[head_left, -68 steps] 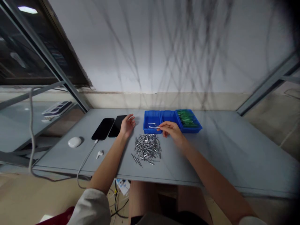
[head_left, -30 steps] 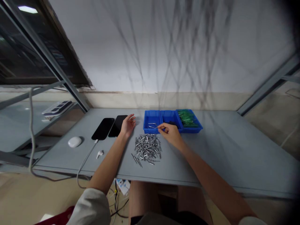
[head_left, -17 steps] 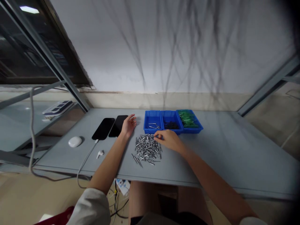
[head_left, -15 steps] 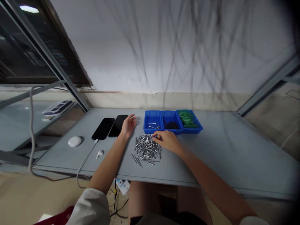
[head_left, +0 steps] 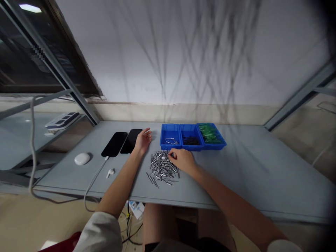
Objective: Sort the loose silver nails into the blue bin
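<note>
Sparsely filled blue bin (head_left: 170, 131), metal rods (head_left: 170, 139) inside

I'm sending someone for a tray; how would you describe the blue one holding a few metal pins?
On the grey table, just beyond the pile of metal pins, three blue trays stand side by side. Pick the left tray, nearest the phones. It alone holds a few loose pins; the middle tray has dark pieces and the right tray green pieces.

Right of the bins (head_left: 193, 148) I see open bench (head_left: 262, 154); narrow lane between left hand (head_left: 143, 141) and pile (head_left: 161, 167). Bins bar the way ahead of right hand (head_left: 181, 159). Phones (head_left: 114, 144) and trailing cable (head_left: 99, 170) clutter the left side.
</note>
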A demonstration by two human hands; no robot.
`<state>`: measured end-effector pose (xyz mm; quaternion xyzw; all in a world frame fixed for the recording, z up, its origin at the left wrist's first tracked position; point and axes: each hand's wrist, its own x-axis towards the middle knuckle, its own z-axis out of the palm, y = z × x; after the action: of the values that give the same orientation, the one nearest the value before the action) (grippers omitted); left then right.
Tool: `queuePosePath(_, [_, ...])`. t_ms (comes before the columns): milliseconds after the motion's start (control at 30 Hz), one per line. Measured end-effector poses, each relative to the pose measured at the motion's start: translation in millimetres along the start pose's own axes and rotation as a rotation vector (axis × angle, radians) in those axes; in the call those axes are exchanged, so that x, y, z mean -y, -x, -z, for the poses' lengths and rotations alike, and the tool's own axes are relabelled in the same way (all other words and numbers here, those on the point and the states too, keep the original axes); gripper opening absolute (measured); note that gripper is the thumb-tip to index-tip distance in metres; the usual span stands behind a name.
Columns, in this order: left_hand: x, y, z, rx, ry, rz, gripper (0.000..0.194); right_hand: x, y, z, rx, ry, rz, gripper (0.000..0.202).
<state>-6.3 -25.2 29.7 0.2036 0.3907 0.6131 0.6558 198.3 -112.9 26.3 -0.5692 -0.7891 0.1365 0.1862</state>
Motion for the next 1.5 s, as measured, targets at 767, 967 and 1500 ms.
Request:
queuePosePath(767, [0.6, -0.9, 0.6, 0.004, -0.011, -0.008, 0.012, 1.0, 0.0, -6.8, -0.009, 0.060, -0.003, 0.015])
queuePosePath(967, [0.6, -2.0, 2.3, 0.008, -0.012, -0.013, 0.011, -0.6, 0.9, 0.0, -0.041, -0.119, 0.040, 0.015])
queuePosePath(1500, [0.5, -0.3, 0.6, 0.005, -0.016, -0.008, 0.010, -24.0, -17.0, 24.0, -0.109, -1.292, -0.201, 0.034])
